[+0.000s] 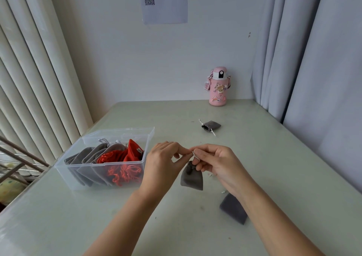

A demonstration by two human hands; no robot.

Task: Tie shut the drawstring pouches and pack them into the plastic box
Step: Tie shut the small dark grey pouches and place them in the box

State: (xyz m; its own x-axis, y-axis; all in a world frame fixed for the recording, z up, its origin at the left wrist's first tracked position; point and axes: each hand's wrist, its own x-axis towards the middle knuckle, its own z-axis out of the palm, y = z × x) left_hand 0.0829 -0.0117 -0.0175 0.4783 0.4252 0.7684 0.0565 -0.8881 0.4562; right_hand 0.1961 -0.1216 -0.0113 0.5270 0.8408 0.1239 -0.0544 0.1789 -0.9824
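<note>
A small grey drawstring pouch (192, 177) hangs above the table with its neck gathered. My left hand (162, 163) and my right hand (215, 163) both pinch its pale drawstring just above the neck, fingertips meeting. The clear plastic box (82, 175) stands to the left and holds several grey pouches (88, 156) and some red ones (127, 158). Another grey pouch (233, 208) lies under my right wrist, partly hidden. A third grey pouch (211, 126) lies farther back with its strings loose.
A pink bottle (218, 87) stands at the back of the table by the wall. Curtains hang along the left and right sides. The table's left edge runs just beyond the box, with a metal rack (17, 163) below it.
</note>
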